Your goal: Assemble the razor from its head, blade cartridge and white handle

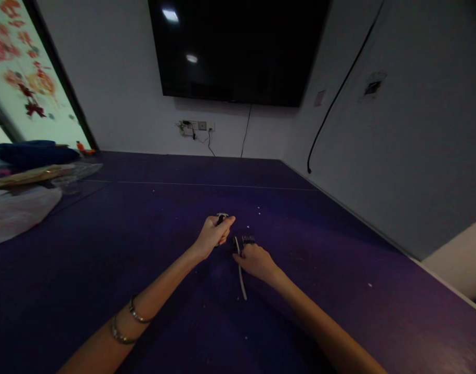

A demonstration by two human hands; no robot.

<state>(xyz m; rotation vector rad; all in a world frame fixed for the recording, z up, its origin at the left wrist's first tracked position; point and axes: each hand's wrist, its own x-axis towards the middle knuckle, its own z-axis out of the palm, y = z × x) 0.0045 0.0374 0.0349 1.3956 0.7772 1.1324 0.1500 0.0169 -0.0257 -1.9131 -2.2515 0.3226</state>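
My left hand (pixel 213 235) is closed in a fist around a small black-handled tool with a metal end (pixel 222 215); its exact kind is hidden by the fingers. To the right and slightly lower, my right hand (pixel 255 259) has its fingers curled on a small dark block-like part (pixel 248 240). A pale, thin length of cable (pixel 242 283) runs past the right fingertips toward me, with a dark piece at its far end. The hands are apart, low over the purple surface (pixel 163 311).
Small white scraps (pixel 370 284) dot the surface. Plastic bags (pixel 23 208) and dark blue cloth (pixel 37 154) are heaped at left. Ahead, a television (pixel 238 47) hangs above wall sockets (pixel 202 125). A black cable (pixel 341 88) dangles along the right wall.
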